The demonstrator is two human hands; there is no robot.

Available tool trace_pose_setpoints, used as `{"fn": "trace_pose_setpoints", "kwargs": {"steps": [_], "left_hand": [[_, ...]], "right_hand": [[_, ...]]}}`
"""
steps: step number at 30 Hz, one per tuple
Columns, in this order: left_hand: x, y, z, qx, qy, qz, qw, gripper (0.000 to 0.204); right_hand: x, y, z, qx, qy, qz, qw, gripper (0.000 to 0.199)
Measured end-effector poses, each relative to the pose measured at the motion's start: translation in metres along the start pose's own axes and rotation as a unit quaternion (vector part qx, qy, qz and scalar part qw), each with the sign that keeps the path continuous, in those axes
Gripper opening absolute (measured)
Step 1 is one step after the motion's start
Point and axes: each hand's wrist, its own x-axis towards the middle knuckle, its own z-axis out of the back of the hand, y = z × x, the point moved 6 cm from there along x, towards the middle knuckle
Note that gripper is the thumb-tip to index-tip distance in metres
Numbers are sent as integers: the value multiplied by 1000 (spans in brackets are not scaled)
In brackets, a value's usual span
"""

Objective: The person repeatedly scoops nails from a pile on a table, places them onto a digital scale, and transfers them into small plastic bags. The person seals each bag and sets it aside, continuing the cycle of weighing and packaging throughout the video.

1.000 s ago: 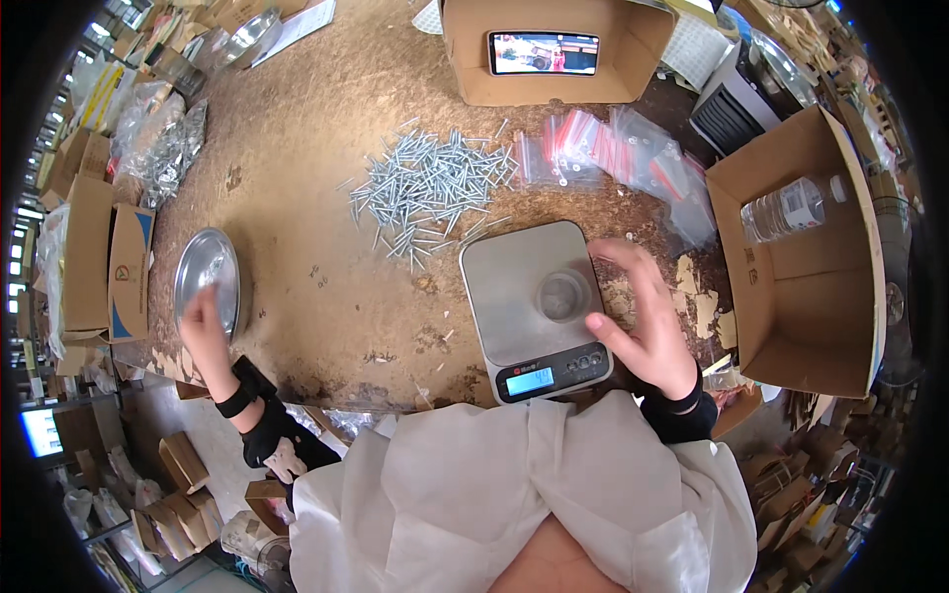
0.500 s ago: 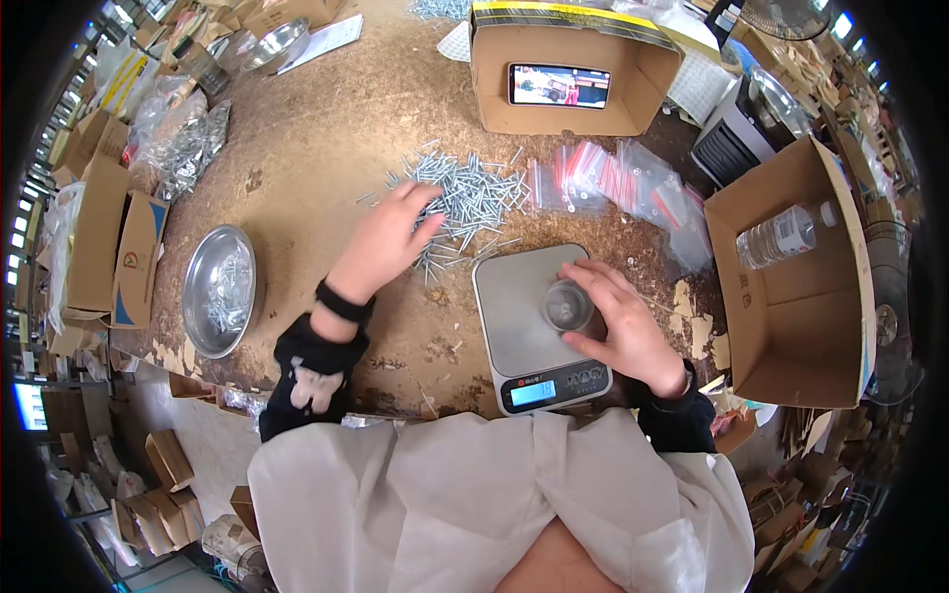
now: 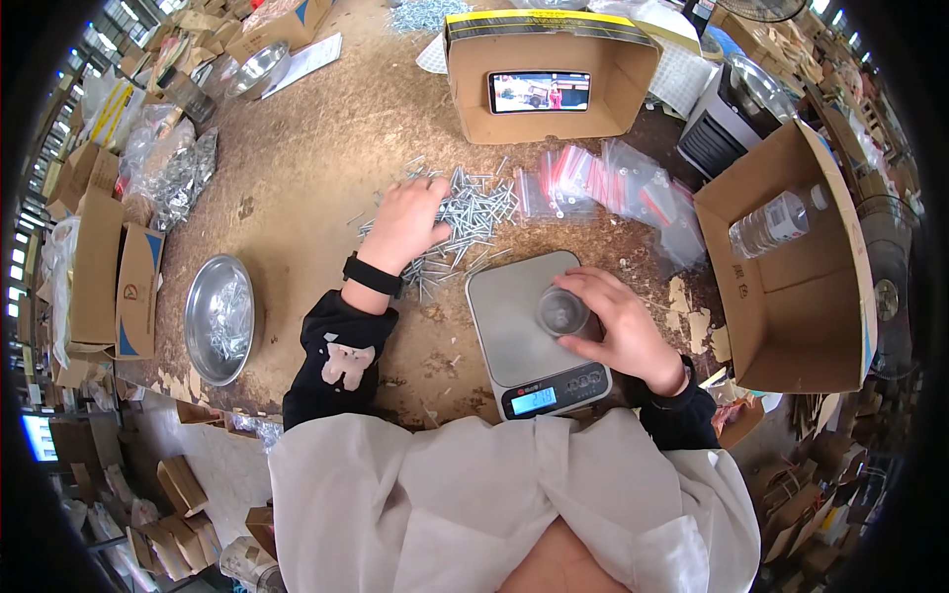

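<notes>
Screws (image 3: 474,210) piled on worn brown table (image 3: 297,188), far of scale (image 3: 509,326). Left hand (image 3: 405,219) palm-down over pile, fingers curled, can't tell if gripping any. Right hand (image 3: 625,331) gripping small cup (image 3: 562,312) on scale, thumb on near side. Metal bowl (image 3: 200,326) left, cardboard box (image 3: 806,321) right; cluttered room around.

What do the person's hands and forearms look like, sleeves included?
The left hand is bare, with a black wristband and a black sleeve bearing a pale, irregular patch. The right hand is bare too, with another black sleeve; any separate band there is unclear.
</notes>
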Motion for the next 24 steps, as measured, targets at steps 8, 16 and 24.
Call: {"fn": "trace_pose_setpoints", "kwargs": {"steps": [8, 16, 24], "left_hand": [[3, 10, -3, 4, -31, -30, 999, 30], [-2, 27, 12, -148, -50, -24, 987, 22], [-18, -71, 93, -273, -47, -117, 954, 25]], "right_hand": [[0, 3, 3, 12, -12, -13, 1000, 65], [0, 8, 8, 8, -40, -1, 999, 62], [8, 28, 13, -23, -60, -21, 998, 68]]}}
